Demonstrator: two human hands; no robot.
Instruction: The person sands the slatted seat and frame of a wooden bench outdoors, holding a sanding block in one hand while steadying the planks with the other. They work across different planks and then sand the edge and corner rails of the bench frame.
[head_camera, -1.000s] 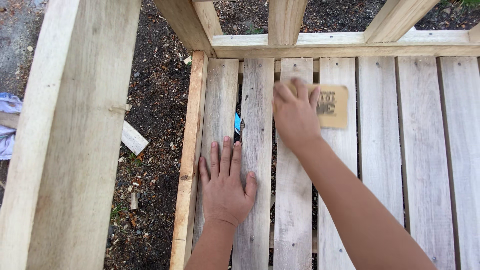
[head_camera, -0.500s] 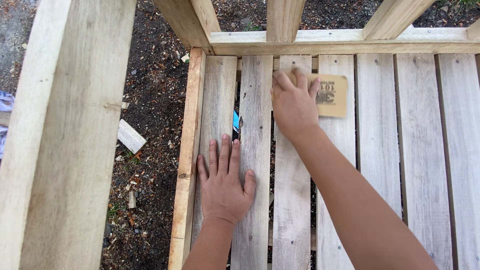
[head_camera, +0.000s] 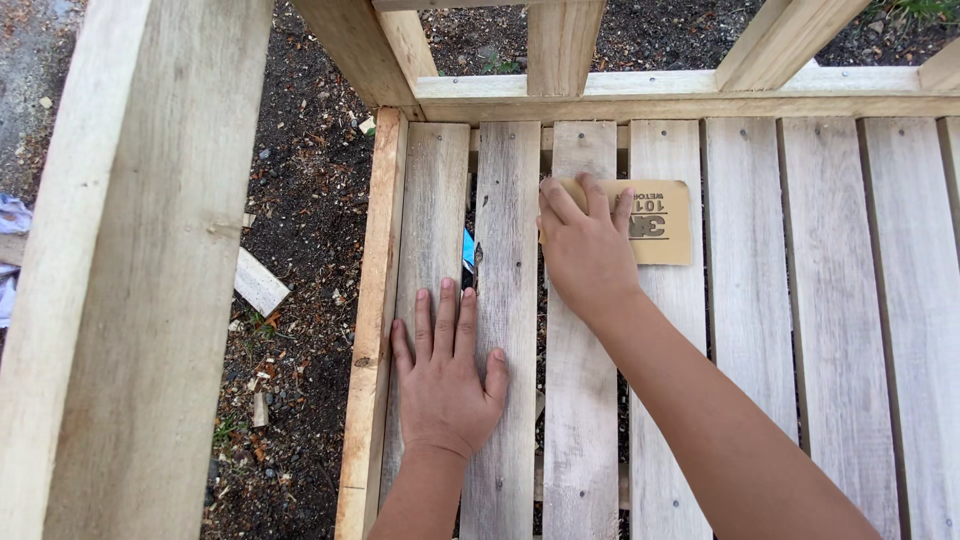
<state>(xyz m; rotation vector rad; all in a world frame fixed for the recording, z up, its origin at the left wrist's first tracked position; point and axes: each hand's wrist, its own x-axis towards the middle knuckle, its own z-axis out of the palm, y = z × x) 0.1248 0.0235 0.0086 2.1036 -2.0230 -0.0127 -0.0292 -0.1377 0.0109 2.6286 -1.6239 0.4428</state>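
Hands sanding a weathered grey slatted wooden platform (head_camera: 750, 330)

The left hand (head_camera: 445, 375) lies flat and open, bracing two slats; farther on, the right hand (head_camera: 585, 245) presses open fingers on a tan rectangular sandpaper sheet (head_camera: 660, 222) near the far rail. The slats look rough, so most sanding seems left.

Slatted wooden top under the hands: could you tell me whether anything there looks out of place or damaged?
A blue scrap shows in the gap between two slats, just beyond the left hand. The slat edge beside it looks chipped. The right hand presses a tan sandpaper sheet flat; nothing else stands out.
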